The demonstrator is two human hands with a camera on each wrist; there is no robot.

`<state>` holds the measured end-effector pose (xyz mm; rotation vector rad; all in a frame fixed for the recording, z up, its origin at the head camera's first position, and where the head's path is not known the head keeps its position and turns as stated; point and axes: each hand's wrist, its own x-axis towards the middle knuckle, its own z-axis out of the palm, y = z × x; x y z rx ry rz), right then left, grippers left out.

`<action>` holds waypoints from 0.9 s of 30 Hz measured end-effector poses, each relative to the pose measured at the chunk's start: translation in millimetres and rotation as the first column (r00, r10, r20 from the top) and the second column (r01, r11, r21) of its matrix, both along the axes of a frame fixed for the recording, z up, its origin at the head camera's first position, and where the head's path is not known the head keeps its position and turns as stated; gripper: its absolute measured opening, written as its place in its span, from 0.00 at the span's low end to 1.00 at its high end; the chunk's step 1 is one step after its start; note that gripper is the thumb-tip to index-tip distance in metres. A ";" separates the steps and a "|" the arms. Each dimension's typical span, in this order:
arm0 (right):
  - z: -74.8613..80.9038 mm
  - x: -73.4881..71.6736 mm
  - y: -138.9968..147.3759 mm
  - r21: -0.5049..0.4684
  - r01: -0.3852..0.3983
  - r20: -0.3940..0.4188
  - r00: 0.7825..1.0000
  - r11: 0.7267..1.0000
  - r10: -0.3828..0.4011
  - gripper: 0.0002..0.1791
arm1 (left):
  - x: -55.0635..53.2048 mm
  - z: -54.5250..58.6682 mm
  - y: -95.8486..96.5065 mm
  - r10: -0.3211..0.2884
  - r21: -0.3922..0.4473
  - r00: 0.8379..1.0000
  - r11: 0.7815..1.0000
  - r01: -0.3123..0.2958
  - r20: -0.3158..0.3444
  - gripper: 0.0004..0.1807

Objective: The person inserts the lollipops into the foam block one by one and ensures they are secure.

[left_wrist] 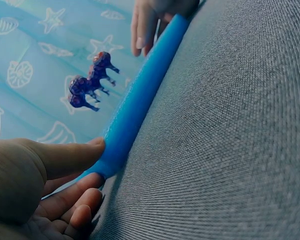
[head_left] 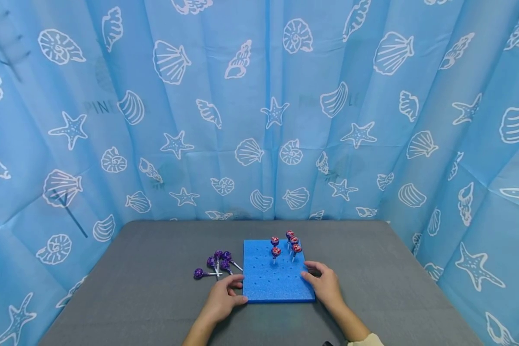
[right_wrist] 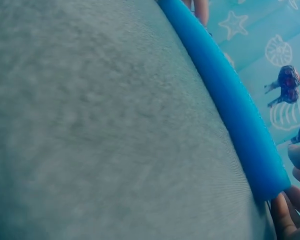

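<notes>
A blue foam board [head_left: 277, 283] with rows of small holes lies flat on the grey table. Several lollipops with red-and-purple wrappers [head_left: 276, 252] stand upright in its back part, sticks down. My left hand [head_left: 220, 299] holds the board's front left corner, thumb at the front edge and fingers along the side. On the right edge my right hand [head_left: 326, 284] grips the board with thumb and fingers. In the left wrist view the board [left_wrist: 127, 122] sits at the left thumb and index fingertip. The right wrist view shows the board's front edge [right_wrist: 230, 105] and right fingers [right_wrist: 282, 215] at its corner.
Several purple-wrapped lollipops [head_left: 212, 262] lie loosely heaped on the table, left of the board and just beyond my left hand. The grey tabletop [head_left: 155, 288] extends around the board. Behind it hangs a blue curtain [head_left: 259, 120] with white shell and starfish prints.
</notes>
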<state>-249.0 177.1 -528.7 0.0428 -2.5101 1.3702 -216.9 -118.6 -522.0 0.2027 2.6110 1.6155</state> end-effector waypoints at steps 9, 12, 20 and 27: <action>-2.6 -3.1 6.0 0.029 -0.041 0.026 0.999 0.999 0.040 0.13 | 1.0 0.1 0.1 -0.001 -0.001 1.000 1.000 0.001 -0.015 0.29; -0.7 -3.2 7.6 0.043 -0.052 0.036 0.998 0.998 0.050 0.14 | 1.4 -0.4 0.1 -0.002 0.005 1.000 1.000 0.002 -0.021 0.29; 2.0 -2.6 8.4 0.058 -0.056 0.048 0.997 0.997 0.054 0.14 | 1.0 -2.6 -0.2 -0.007 0.018 0.999 1.000 0.008 -0.039 0.29; 0.0 -4.1 7.8 0.050 -0.062 0.062 0.996 0.997 0.059 0.14 | -0.7 -1.8 -2.0 -0.028 0.017 0.999 0.999 0.028 -0.045 0.30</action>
